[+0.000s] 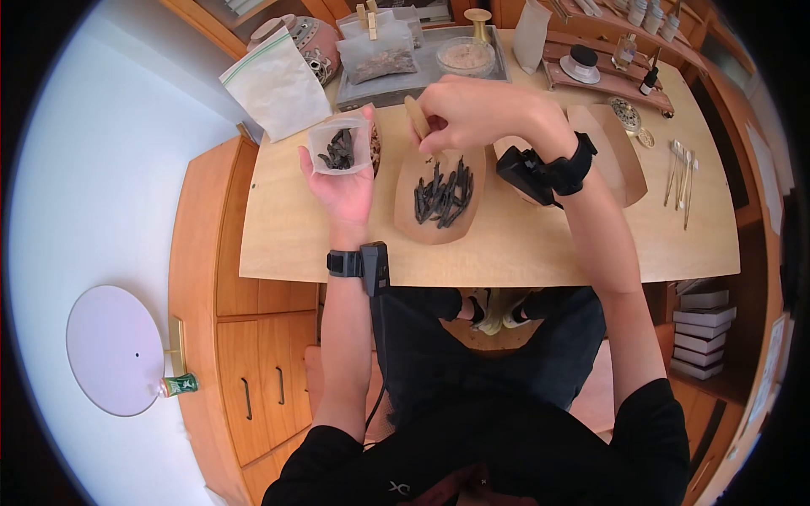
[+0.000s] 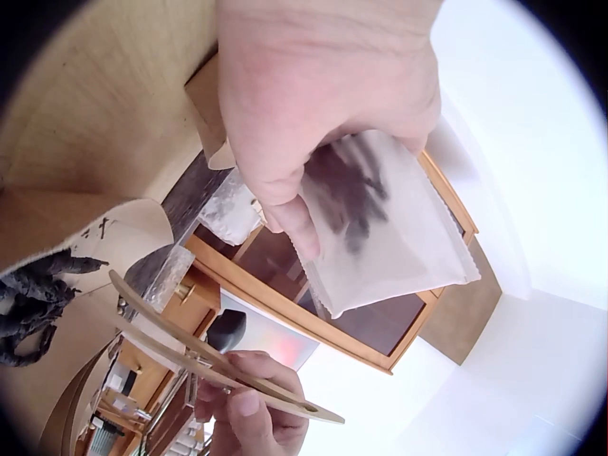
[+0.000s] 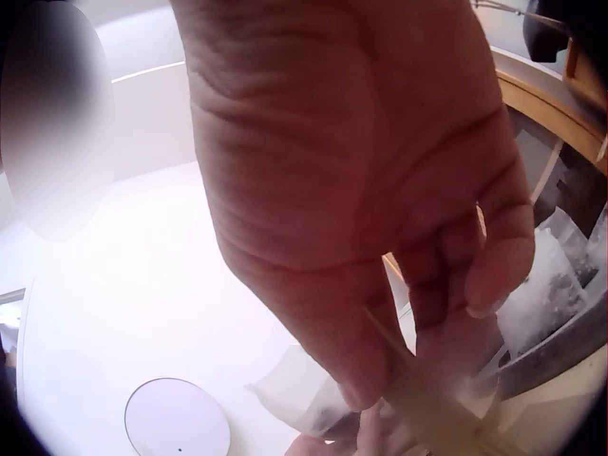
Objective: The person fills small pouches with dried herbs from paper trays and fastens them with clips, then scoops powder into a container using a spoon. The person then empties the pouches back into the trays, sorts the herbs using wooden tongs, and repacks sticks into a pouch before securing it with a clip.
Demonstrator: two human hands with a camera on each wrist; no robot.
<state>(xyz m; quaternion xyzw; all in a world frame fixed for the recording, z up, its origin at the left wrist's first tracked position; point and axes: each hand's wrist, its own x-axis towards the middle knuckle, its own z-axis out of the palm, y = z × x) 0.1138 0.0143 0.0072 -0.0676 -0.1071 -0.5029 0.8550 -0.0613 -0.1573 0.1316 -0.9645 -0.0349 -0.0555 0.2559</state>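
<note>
My left hand (image 1: 344,196) holds a small translucent white pouch (image 1: 356,160), its mouth facing up toward the head camera. Several dark, shrivelled strips (image 1: 339,148) lie inside the pouch, and they show through its side in the left wrist view. Thumb and fingers hold the pouch by its sides. My right hand (image 1: 485,110) grips a pair of pale wooden tongs (image 2: 195,367) above the far end of a boat-shaped brown paper tray (image 1: 411,179). In the left wrist view the tongs' tips are apart with nothing between them. More of the dark strips (image 1: 443,198) lie in that tray.
Another paper tray (image 1: 629,164) lies under my right forearm; one more is partly hidden behind my left hand. A zip bag (image 1: 277,87) and a grey tray (image 1: 504,63) with filled pouches and a glass bowl (image 1: 466,56) stand behind. Slim metal tools (image 1: 682,177) lie right.
</note>
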